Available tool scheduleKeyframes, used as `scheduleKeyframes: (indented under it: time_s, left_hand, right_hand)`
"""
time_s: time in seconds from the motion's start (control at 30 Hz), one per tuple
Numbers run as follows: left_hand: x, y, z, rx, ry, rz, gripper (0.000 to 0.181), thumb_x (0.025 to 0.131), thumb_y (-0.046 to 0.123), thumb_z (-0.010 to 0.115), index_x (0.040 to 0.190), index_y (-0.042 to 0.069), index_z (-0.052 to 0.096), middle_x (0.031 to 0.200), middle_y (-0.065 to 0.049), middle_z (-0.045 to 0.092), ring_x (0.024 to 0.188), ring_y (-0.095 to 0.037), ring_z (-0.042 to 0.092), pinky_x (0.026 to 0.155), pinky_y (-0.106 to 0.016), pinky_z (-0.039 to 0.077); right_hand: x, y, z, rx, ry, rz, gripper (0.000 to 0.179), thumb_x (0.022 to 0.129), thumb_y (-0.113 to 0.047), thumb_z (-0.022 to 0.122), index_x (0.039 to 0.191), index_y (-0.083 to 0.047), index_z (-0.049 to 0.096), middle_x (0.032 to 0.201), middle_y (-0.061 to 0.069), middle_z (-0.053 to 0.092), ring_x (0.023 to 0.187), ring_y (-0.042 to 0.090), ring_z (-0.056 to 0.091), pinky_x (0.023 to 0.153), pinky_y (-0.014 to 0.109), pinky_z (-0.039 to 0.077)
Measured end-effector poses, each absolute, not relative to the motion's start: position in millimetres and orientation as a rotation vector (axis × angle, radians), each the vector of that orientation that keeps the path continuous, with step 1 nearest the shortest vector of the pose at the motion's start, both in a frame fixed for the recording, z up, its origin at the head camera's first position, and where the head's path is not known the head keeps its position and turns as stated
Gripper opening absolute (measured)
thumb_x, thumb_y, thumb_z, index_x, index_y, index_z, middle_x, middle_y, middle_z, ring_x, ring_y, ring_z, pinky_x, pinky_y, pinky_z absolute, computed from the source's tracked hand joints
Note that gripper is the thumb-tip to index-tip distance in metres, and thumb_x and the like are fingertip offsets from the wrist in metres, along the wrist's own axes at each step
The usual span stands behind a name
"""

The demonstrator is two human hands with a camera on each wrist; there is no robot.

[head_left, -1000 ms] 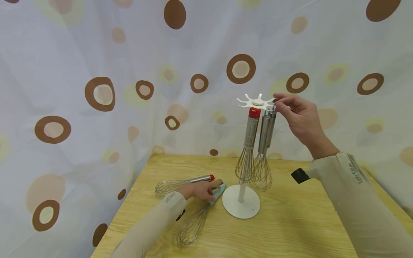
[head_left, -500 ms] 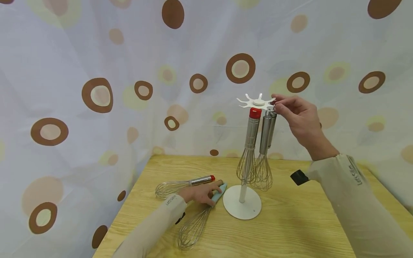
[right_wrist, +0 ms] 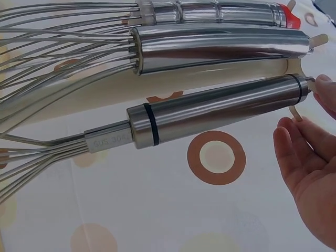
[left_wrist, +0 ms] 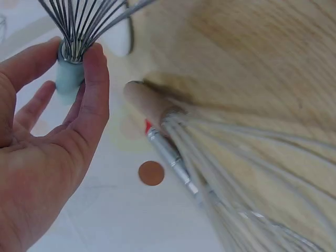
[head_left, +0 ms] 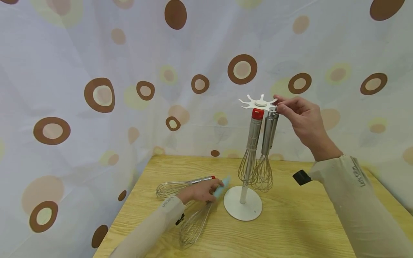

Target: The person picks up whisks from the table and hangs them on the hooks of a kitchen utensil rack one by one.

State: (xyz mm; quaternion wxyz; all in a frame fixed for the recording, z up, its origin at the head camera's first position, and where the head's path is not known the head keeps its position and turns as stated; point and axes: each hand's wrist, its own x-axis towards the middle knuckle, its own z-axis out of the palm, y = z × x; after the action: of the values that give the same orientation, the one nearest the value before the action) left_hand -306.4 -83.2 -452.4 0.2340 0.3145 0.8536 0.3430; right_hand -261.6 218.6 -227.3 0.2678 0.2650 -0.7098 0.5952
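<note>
My left hand (head_left: pixel 201 190) grips a whisk by its light blue handle (head_left: pixel 222 188), whose far end is tilted up off the table; its wire loops (head_left: pixel 195 225) point toward me. Up at the white hanging rack (head_left: pixel 260 103), my right hand (head_left: pixel 304 120) pinches the end loop of a steel-handled whisk (right_wrist: pixel 220 107) beside one rack arm. Another steel whisk (head_left: pixel 267 136) and a red-ended whisk (head_left: pixel 255 132) hang there too. Beyond the left hand lie a red-tipped steel whisk (head_left: pixel 200 180) and a beige-handled whisk (left_wrist: pixel 149 102), the latter mostly covered by the hand in the head view.
The rack's round white base (head_left: pixel 238 211) stands on the wooden table (head_left: pixel 290 222). A white curtain with brown circles (head_left: pixel 193 43) hangs behind and to the left. Several white arms stick out from the rack's top.
My left hand has closed on the light blue handle and raised its far end slightly. The right hand stays at the rack, and the steel whisk's loop has shifted slightly inward along the arm.
</note>
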Motion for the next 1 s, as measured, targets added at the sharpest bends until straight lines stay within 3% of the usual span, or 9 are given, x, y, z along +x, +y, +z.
scheduleKeyframes:
  time_s: [0.13,0.23,0.37,0.57,0.83,1.0]
  left_hand:
    - [-305.1,-86.6,-431.5,0.913,2.395,1.055,0.047,0.091,0.007,0.060,0.134,0.020,0.044,0.119,-0.010,0.053,0.097,-0.019,0.061,0.070,-0.036,0.053]
    - [-303.9,-88.8,-413.0,0.967,2.464,1.125,0.050,0.093,0.010,0.059,0.137,0.020,0.040,0.123,-0.011,0.052,0.102,-0.021,0.060,0.074,-0.031,0.052]
    - [-302.0,-90.7,-391.6,1.026,2.499,1.276,0.053,0.094,0.009,0.058,0.140,0.019,0.036,0.128,-0.014,0.049,0.106,-0.025,0.057,0.078,-0.033,0.052]
    - [-294.0,-88.2,-364.2,1.103,2.486,1.537,0.055,0.092,0.001,0.058,0.140,0.016,0.035,0.129,-0.019,0.047,0.107,-0.029,0.057,0.079,-0.036,0.052]
    - [-256.5,-74.4,-308.0,1.229,2.535,1.774,0.056,0.090,-0.006,0.056,0.138,0.002,0.029,0.126,-0.028,0.049,0.104,-0.037,0.056,0.080,-0.039,0.052]
    - [-259.9,-62.7,-301.1,1.322,2.531,1.883,0.061,0.090,-0.006,0.058,0.141,0.006,0.027,0.122,-0.026,0.053,0.101,-0.034,0.057,0.079,-0.041,0.052]
  right_hand:
    - [-262.1,219.9,-225.9,0.710,-1.927,1.602,0.015,0.089,-0.004,0.064,0.101,0.006,0.064,0.115,0.000,0.067,0.123,0.016,0.051,0.095,0.019,0.041]
    - [-262.3,220.3,-225.4,0.708,-1.916,1.626,0.017,0.089,-0.004,0.064,0.102,0.008,0.064,0.115,0.001,0.067,0.122,0.016,0.051,0.094,0.018,0.041]
    - [-261.5,220.9,-226.0,0.711,-1.898,1.660,0.013,0.089,-0.003,0.064,0.098,0.006,0.065,0.117,0.003,0.066,0.122,0.015,0.051,0.093,0.017,0.042]
    - [-259.7,221.0,-228.1,0.721,-1.888,1.685,0.011,0.089,-0.002,0.063,0.097,0.005,0.065,0.117,0.003,0.065,0.122,0.015,0.051,0.092,0.017,0.042]
    - [-259.2,219.9,-228.9,0.712,-1.872,1.693,0.011,0.089,-0.003,0.064,0.098,0.004,0.066,0.121,0.005,0.064,0.121,0.015,0.052,0.093,0.018,0.042]
    - [-259.1,219.2,-229.8,0.708,-1.870,1.720,0.012,0.089,-0.003,0.064,0.099,0.004,0.065,0.123,0.006,0.062,0.123,0.016,0.050,0.093,0.018,0.042]
